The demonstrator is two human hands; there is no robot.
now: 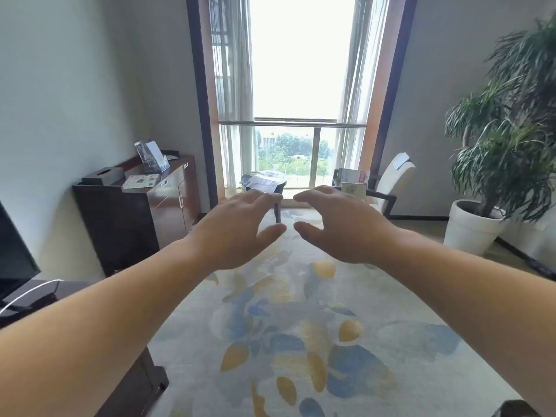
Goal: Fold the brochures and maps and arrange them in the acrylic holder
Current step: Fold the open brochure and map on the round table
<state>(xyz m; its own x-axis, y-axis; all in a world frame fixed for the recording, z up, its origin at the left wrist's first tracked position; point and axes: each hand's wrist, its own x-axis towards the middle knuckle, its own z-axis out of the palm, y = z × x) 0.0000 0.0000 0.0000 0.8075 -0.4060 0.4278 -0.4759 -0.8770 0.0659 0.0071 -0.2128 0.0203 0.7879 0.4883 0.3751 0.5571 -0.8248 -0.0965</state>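
Observation:
My left hand (pixel 240 227) and my right hand (pixel 337 227) are stretched out in front of me at chest height, fingers relaxed and spread, holding nothing. Far ahead, a clear acrylic holder (pixel 152 156) with some leaflets in it stands on a dark wooden cabinet (pixel 135 212) at the left wall. An unfolded map (pixel 140 180) lies flat on the cabinet top. More unfolded brochures (pixel 263 179) lie on a small dark side table by the window, partly hidden behind my fingers. Further brochures (pixel 353 179) stand on a white chair (pixel 391 182), with one paper (pixel 401 159) on its backrest.
A dark tissue box (pixel 103 176) sits on the cabinet's left end. A large potted plant (pixel 493 164) in a white pot stands at the right. A patterned rug (pixel 301 341) covers the floor between me and the window. A screen edge (pixel 12 257) and low unit are at the near left.

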